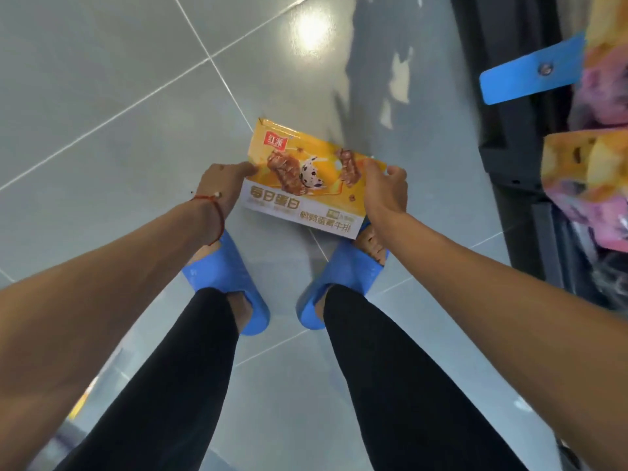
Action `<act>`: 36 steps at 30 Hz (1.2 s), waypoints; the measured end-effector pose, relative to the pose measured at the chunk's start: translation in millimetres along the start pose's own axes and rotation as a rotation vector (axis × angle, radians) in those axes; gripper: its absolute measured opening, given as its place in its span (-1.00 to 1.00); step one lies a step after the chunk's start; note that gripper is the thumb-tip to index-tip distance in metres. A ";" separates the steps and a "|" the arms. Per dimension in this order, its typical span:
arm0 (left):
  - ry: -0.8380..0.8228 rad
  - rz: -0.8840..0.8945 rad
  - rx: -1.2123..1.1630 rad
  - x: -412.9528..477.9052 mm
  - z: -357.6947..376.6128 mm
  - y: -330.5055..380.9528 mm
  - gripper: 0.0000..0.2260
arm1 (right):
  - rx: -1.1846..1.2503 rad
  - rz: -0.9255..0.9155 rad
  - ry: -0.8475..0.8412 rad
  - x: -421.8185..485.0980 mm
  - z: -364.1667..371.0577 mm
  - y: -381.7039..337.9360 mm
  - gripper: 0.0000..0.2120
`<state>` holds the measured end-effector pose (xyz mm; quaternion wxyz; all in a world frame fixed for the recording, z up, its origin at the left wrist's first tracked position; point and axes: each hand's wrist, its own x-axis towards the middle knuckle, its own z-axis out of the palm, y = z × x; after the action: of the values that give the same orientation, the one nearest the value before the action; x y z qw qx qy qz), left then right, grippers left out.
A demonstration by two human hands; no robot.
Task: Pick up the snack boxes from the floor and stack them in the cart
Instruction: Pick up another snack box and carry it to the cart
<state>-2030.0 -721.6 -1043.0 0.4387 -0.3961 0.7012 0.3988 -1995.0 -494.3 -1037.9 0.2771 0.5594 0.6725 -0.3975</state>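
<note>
A flat yellow and white snack box (306, 178) with pictures of chocolate bars is held low over the grey tiled floor, just in front of my feet. My left hand (221, 185) grips its left edge, the fingers going under the box. On the right edge my right hand (384, 188) holds it with the thumb on top. The black cart (509, 130) stands at the right edge of view, and several yellow and pink snack boxes (591, 171) lie in it, blurred.
My legs in black trousers and my feet in blue slippers (227, 283) stand right below the box. A blue tag (530, 69) sticks out from the cart's side. Grey floor tiles (119, 96) stretch to the left and ahead.
</note>
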 end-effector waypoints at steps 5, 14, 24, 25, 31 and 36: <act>-0.059 0.169 -0.034 39.4 19.6 4.7 -0.34 | 0.118 0.093 -0.019 37.7 21.5 0.8 -0.42; -0.138 0.122 -0.106 33.7 26.8 15.4 -0.17 | 0.276 0.158 -0.039 36.8 24.6 12.7 -0.19; -0.127 -0.029 -0.198 -74.0 -41.0 -1.5 -0.06 | 0.156 0.148 -0.035 -101.5 -16.3 -5.9 -0.39; -0.113 -0.026 -0.218 -90.8 -48.8 -3.8 -0.11 | 0.155 0.128 -0.028 -120.6 -20.5 -10.3 -0.38; -0.062 -0.054 -0.314 -190.2 -105.9 -18.7 -0.19 | 0.117 -0.006 -0.094 -233.4 -51.0 -27.6 -0.48; -0.019 -0.047 -0.412 -284.8 -155.5 -27.4 -0.43 | 0.148 -0.114 -0.203 -324.0 -83.4 -45.2 -0.48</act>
<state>-1965.9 -814.1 -737.4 0.3644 -0.4898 0.5911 0.5272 -1961.4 -598.8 -718.7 0.2789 0.4960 0.6405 -0.5157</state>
